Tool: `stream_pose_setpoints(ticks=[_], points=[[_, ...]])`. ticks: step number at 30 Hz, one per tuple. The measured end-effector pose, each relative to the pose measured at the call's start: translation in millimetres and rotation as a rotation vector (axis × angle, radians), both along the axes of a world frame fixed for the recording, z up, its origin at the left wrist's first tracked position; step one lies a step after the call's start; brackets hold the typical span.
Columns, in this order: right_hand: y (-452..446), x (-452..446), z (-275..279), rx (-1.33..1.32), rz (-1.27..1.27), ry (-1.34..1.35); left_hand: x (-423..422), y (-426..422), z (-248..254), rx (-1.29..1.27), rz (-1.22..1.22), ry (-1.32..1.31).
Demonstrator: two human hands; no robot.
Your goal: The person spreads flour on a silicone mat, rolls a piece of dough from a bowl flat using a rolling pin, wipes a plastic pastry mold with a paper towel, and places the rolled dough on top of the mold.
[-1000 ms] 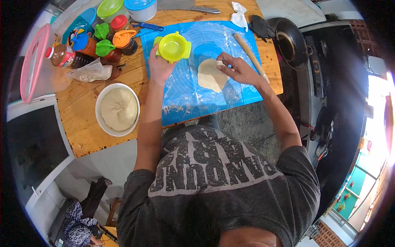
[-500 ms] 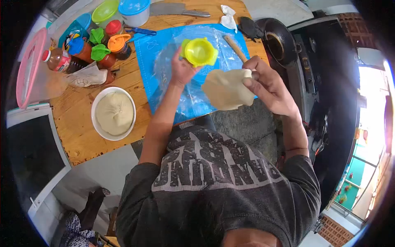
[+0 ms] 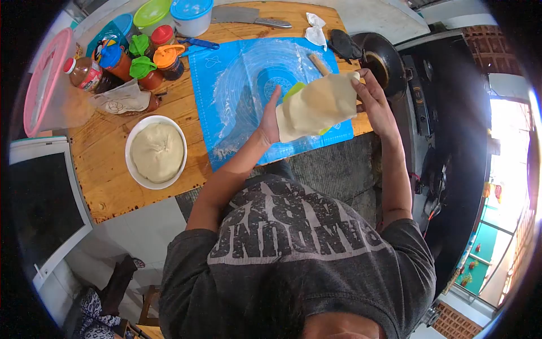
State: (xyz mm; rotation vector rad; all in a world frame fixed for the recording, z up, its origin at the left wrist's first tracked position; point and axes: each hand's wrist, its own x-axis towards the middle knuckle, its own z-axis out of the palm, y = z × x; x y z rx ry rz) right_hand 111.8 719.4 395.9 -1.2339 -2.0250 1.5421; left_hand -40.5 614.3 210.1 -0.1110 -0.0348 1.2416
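Observation:
A thin flat sheet of dough (image 3: 319,107) is draped over a yellow-green plastic mould (image 3: 296,88), whose edges alone peek out above and below it. My left hand (image 3: 270,122) supports the mould from the left, thumb pointing up, its other fingers hidden beneath the dough. At the sheet's right end, my right hand (image 3: 374,101) pinches the dough's edge between thumb and fingers. Below both hands lies a blue baking mat (image 3: 237,85) dusted with flour. The wooden rolling pin (image 3: 319,64) rests on it, partly covered by the dough.
A white bowl (image 3: 131,164) of dough (image 3: 158,152) stands left on the wooden table (image 3: 101,186). Several sauce bottles (image 3: 144,70) and lidded tubs (image 3: 192,20) crowd the back left. A cleaver (image 3: 243,16) lies at the back. A dark wok (image 3: 372,48) sits right.
The dough sheet has moved up and now covers most of the mould, which was bare before. My left hand has come right and down; my right hand has risen slightly.

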Motion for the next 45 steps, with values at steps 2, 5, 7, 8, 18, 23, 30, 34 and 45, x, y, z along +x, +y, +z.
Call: stream_pose_setpoints(ticks=[2,5,7,8,18,23,30,34,45], points=[[-2,0,1,0.0,-0.021,-0.006,-4,-3,2,-0.009,-0.003,0.009],[1,6,-5,0.0,0.013,-0.015,-10,-6,3,-0.03,-0.004,0.025],[12,13,-18,-0.017,0.037,-0.031,-14,-11,5,-0.015,-0.02,0.004],[18,19,-29,-0.039,0.036,-0.045,-16,-13,3,-0.011,-0.031,-0.021],[23,20,-152,-0.394,-0.124,-0.023,-35,-38,0,-0.093,0.097,0.045],[-5,1,-172,-0.896,-0.21,0.214,-44,-44,6,-0.112,0.157,0.059],[-29,1,-175,-0.575,-0.302,0.377,-43,-45,-17,-0.149,0.186,0.047],[-24,16,-186,-0.324,-0.289,0.225,-38,-45,-23,-0.145,0.18,0.025],[-28,6,-163,-0.925,-0.176,0.313,-21,-38,-22,-0.18,0.156,0.001]])
